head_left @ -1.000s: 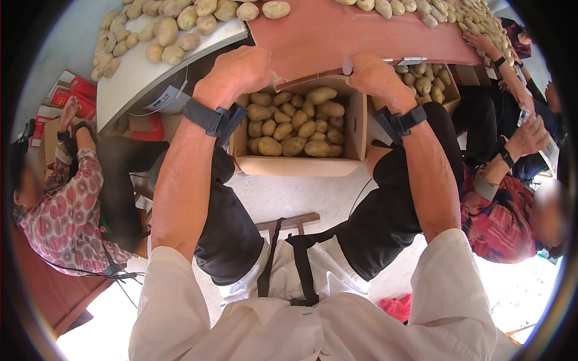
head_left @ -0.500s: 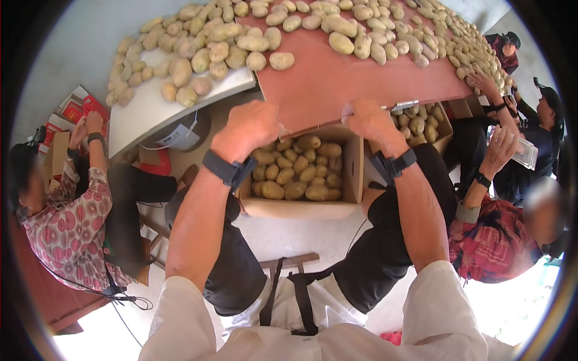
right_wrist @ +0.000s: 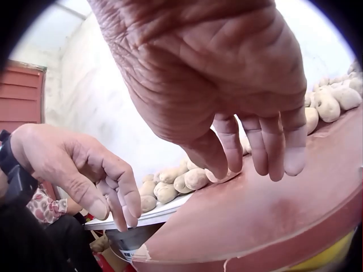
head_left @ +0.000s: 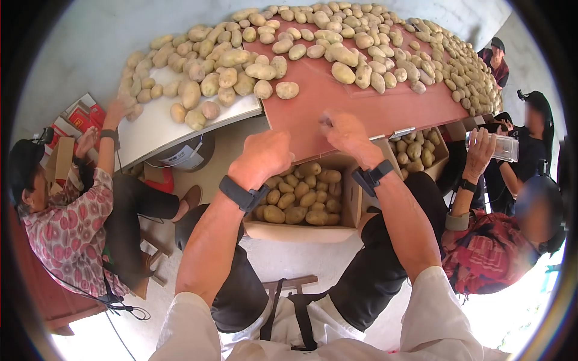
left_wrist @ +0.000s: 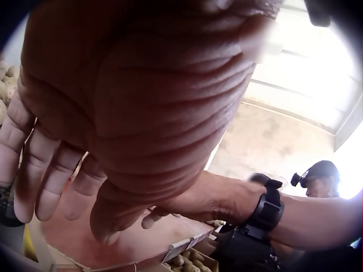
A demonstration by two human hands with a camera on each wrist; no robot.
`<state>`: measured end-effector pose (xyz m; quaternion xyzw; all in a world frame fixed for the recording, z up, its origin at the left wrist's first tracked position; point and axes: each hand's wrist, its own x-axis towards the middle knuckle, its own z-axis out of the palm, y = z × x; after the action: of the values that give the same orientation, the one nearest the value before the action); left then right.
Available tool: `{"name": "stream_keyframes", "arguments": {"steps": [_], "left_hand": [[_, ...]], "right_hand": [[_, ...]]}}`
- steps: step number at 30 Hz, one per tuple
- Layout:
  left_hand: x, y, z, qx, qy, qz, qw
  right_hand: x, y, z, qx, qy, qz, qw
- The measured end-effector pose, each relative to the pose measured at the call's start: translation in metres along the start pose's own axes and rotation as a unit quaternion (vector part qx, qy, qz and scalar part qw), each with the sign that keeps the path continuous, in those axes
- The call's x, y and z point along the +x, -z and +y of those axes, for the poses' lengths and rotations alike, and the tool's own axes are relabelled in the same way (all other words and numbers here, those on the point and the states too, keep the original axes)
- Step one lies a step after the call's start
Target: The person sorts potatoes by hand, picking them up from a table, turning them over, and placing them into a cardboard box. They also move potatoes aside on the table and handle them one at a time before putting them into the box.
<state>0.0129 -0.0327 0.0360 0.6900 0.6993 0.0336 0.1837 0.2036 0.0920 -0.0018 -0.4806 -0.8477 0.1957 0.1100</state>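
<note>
My left hand point(head_left: 268, 155) hovers by the near corner of the red tabletop point(head_left: 361, 114), holding nothing, its fingers loosely bent in the left wrist view. Further over the tabletop is my right hand point(head_left: 346, 135). In the right wrist view its fingers point(right_wrist: 272, 147) hang down, relaxed, with nothing between them. Below both hands, a cardboard box point(head_left: 301, 231) full of potatoes point(head_left: 295, 215) stands between my legs, its far side hidden under the table edge. A single potato point(head_left: 287, 90) lies nearest to me on the red top, beyond my hands.
Heaped potatoes point(head_left: 361, 42) cover the table's far side and the white board point(head_left: 162, 114) at left. A second box of potatoes point(head_left: 415, 150) sits at right, a bucket point(head_left: 186, 153) under the board. People sit on both sides; one at right holds a clear container point(head_left: 503, 147).
The head view has tilted up, showing more of the potato heap. My right hand has moved from the table edge inward over the red top; the left stays near the corner.
</note>
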Motion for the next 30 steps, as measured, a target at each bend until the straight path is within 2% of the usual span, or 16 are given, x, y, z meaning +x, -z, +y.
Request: {"name": "stream_keyframes", "arguments": {"steps": [3, 5, 11, 14, 21, 24, 27, 30], "left_hand": [[-0.004, 0.0, 0.006, -0.011, 0.005, 0.004, 1.0], [-0.006, -0.001, 0.006, -0.017, 0.001, 0.01, 1.0], [-0.013, -0.006, 0.005, -0.038, -0.017, 0.044, 0.998], [-0.015, -0.01, 0.005, -0.047, -0.018, 0.053, 0.997], [-0.021, -0.016, 0.002, -0.061, -0.012, 0.086, 0.994], [-0.021, -0.017, 0.002, -0.065, -0.009, 0.072, 0.995], [-0.022, -0.018, 0.002, -0.072, -0.004, 0.074, 0.995], [-0.019, -0.015, -0.001, -0.077, -0.001, 0.057, 0.995]], "right_hand": [[0.019, -0.004, -0.011, 0.01, 0.048, 0.014, 0.999], [0.033, -0.006, -0.018, -0.023, 0.116, 0.031, 0.993], [0.088, -0.03, -0.042, -0.008, 0.104, 0.076, 0.992], [0.1, -0.035, -0.046, -0.048, 0.088, 0.02, 0.995], [0.077, -0.034, -0.042, -0.117, 0.069, 0.031, 0.99], [0.059, -0.031, -0.023, -0.106, 0.09, 0.0, 0.99], [0.037, -0.027, -0.015, -0.122, 0.129, 0.033, 0.984], [0.026, -0.019, -0.01, -0.09, 0.116, -0.013, 0.989]]}}
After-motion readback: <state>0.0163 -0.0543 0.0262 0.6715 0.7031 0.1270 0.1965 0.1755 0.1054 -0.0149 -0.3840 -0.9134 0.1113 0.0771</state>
